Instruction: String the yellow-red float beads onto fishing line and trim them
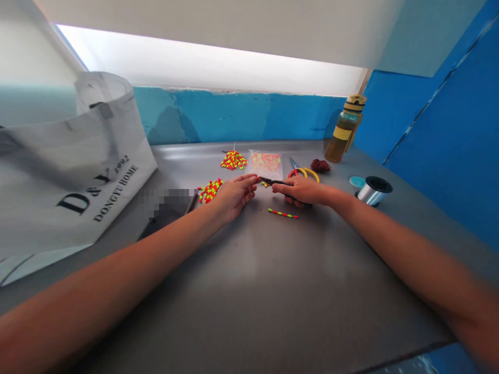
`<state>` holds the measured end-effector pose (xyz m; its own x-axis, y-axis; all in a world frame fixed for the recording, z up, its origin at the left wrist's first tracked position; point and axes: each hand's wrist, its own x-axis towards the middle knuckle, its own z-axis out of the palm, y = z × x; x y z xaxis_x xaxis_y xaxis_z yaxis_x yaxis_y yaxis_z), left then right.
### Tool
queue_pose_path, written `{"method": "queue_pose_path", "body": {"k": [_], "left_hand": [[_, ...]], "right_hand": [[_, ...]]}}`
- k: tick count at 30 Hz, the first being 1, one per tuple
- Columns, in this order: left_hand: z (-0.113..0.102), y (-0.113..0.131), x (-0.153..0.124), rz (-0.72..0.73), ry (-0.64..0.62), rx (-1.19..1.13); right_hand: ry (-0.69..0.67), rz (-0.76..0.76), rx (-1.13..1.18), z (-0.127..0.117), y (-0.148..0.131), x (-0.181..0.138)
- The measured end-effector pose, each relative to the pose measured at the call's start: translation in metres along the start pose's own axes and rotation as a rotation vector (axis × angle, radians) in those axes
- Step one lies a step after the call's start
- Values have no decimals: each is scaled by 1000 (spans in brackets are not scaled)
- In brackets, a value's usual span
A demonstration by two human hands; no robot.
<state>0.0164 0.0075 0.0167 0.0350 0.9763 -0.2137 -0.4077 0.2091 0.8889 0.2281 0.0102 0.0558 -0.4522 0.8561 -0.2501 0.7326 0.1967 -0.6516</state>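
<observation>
A grey, faintly shiny table [249, 291] stands against a blue wall [226, 119]. Above its middle are dark-handled pliers [277, 182], gripped in the right hand [302, 191], their tips meeting the fingertips of the left hand [237, 195], whose thumb and forefinger are pinched together; anything between them is too small to tell. Just below the right hand lies a short row of red and yellow-green beads [283, 213]. Beyond the hands are a clear packet [265, 163] of beads and scissors [311, 172]; left of the packet, two bead piles [234, 160]. Farther out stand a spool [372, 191], a bottle [342, 132] and, at left, a large white bag [97, 156].
</observation>
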Motion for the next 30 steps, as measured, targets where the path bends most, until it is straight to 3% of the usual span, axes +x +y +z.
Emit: {"method": "queue_pose_path", "body": {"k": [30], "left_hand": [[-3,-1,5,4,-52,-21]], "right_hand": [[1,17,-55,0,1,1]]}}
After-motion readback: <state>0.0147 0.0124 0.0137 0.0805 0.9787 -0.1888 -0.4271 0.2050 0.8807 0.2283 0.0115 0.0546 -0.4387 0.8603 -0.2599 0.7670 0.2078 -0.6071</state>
